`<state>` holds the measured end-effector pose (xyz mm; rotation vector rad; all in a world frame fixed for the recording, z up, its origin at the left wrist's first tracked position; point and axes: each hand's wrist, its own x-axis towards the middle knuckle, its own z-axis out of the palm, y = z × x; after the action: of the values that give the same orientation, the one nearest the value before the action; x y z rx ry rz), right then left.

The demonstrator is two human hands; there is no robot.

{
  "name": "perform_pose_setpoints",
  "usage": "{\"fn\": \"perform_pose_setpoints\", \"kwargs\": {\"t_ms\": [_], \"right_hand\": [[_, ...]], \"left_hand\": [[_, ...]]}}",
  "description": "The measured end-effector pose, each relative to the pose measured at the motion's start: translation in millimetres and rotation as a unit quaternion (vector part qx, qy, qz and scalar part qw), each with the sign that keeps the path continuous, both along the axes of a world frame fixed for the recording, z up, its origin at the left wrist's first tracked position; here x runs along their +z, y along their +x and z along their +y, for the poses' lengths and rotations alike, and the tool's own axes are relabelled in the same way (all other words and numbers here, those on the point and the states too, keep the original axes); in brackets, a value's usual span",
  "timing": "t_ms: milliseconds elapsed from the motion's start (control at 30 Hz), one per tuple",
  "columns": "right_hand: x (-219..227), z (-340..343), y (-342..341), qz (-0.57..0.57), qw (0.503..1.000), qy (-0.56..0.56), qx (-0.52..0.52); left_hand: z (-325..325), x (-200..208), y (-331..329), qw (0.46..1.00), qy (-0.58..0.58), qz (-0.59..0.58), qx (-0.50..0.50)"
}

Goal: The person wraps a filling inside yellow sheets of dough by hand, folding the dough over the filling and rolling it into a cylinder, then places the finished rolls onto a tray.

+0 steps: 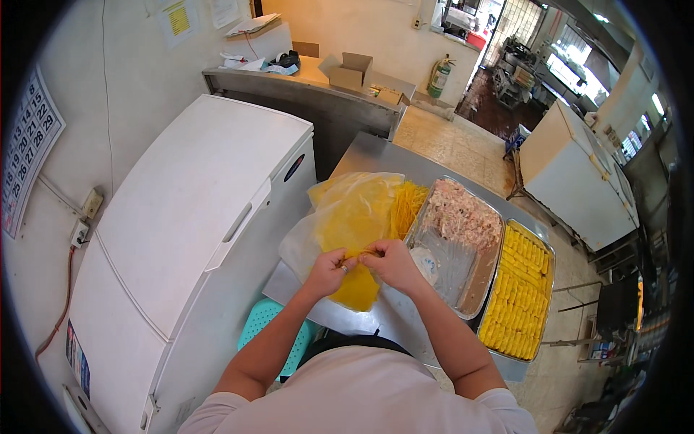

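Observation:
My left hand (329, 273) and my right hand (394, 264) meet over the steel table, both with fingers pinched on a small yellow wrapper (352, 254). Whether it has filling inside is hidden by the fingers. Below them lies a stack of yellow wrapper sheets (357, 293), and a clear plastic bag (300, 242) spreads out beyond. A heap of thin yellow strips (409, 206) sits just past my right hand. To its right, a deep metal tray (471, 312) holds pinkish minced filling (463, 217) at its far end and a pale round item (425, 265) near its left side.
A second tray (553, 267) at the right is lined with rows of yellow rolls (515, 296). A white chest freezer (195, 173) flanks the table's left side. A turquoise stool (264, 318) stands below. Farther off are cardboard boxes (350, 72), a fire extinguisher (439, 76) and another freezer (571, 173).

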<state>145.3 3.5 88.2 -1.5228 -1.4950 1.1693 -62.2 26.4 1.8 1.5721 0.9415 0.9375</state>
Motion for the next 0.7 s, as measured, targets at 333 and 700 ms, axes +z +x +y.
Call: {"fn": "perform_pose_setpoints", "kwargs": {"t_ms": [333,700], "right_hand": [[-20,1,8,-0.029,0.994,0.081,-0.063],[-2,13,222,0.295,0.851,0.182,-0.394]], "left_hand": [[-11,6,18,0.995,0.065,0.001,0.077],[8,-17,-15,0.964,-0.100,-0.178,0.170]]}}
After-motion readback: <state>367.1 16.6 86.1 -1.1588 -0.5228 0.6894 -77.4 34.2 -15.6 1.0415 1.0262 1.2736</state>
